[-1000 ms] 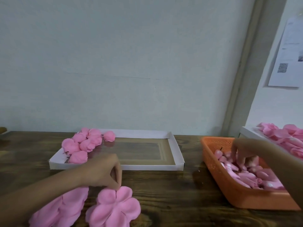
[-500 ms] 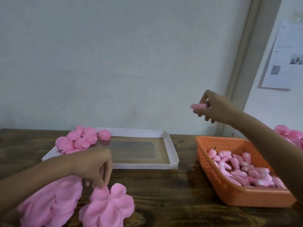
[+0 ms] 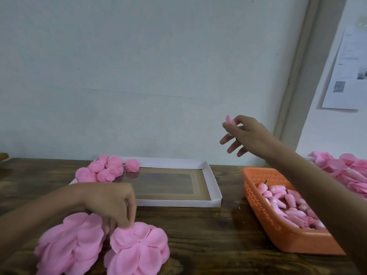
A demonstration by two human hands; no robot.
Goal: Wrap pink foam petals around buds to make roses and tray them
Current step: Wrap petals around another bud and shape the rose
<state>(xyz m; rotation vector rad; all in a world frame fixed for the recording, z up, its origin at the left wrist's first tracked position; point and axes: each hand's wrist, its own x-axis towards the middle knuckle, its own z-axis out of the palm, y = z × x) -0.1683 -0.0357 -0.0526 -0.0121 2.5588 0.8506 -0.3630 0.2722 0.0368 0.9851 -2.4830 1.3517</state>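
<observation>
left hand [image 3: 115, 205] is low over the table's [image 3: 208, 235] near-left corner. its fingers are curled down and the tips pinch the far rim of the petals [image 3: 139, 249], a flat flower-shaped foam piece lying on the wood. touching it on the left we see a looser stack [image 3: 69, 247] of the same pink pieces.

right hand [image 3: 248, 135] is up in the air, well clear of the table, roughly above the gap between tray [image 3: 214, 187] and basket [image 3: 258, 195]. thumb and index pinch one bud [image 3: 230, 119]. the other three fingers are spread and hold nothing. we only see the bud's rounded end, the rest is behind the fingers.

the tray is white and shallow, at the table's far edge, about mid-width. roses [image 3: 105, 169] are bunched in its far-left corner, with one slightly apart to the right of the bunch.

the basket is orange and perforated, set at an angle along the table's right edge, near the tray but not touching it. buds [image 3: 288, 205] lie heaped inside, and the right forearm crosses over its far-right part.

past the basket at the far right we see a pile [image 3: 347, 171] of more pink foam. we can't tell roses from loose petals there. a printed sheet [image 3: 347, 72] hangs on the wall [image 3: 139, 66] at upper right, too blurred to read.
</observation>
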